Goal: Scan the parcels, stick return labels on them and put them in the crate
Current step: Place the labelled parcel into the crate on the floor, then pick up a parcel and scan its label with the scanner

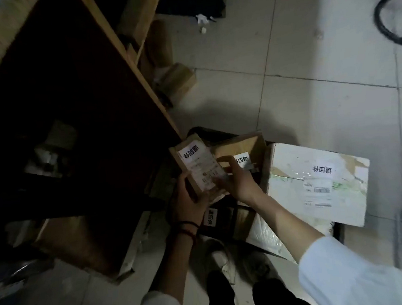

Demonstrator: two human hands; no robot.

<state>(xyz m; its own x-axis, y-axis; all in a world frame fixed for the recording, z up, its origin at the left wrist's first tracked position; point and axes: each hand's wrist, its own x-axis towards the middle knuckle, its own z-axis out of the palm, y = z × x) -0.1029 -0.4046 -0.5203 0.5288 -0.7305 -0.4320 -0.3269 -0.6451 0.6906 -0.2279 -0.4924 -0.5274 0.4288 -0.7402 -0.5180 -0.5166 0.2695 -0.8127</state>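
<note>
Small parcel (197,167), labelled, above floor, left of white box (319,185) | left hand (187,202) grips near-left edge; right hand (239,183) spread, touching right side | judged light, stiff cardboard; hold long edges.

**Parcel-handling stockroom, viewed from above.** A pale tiled floor (306,33) carries a loose heap of packages. Among them is a white carton (290,161) bearing a barcode shipping label (318,187) and a printed return sticker (324,168). A small brown parcel (198,169) has the same kind of sticker, and another brown box (240,145) lies between the two. At left stands a wooden shelf unit (123,52), with more cardboard boxes (179,81) at its foot. A black metal frame (393,26) rests on the tiles, upper right.
</note>
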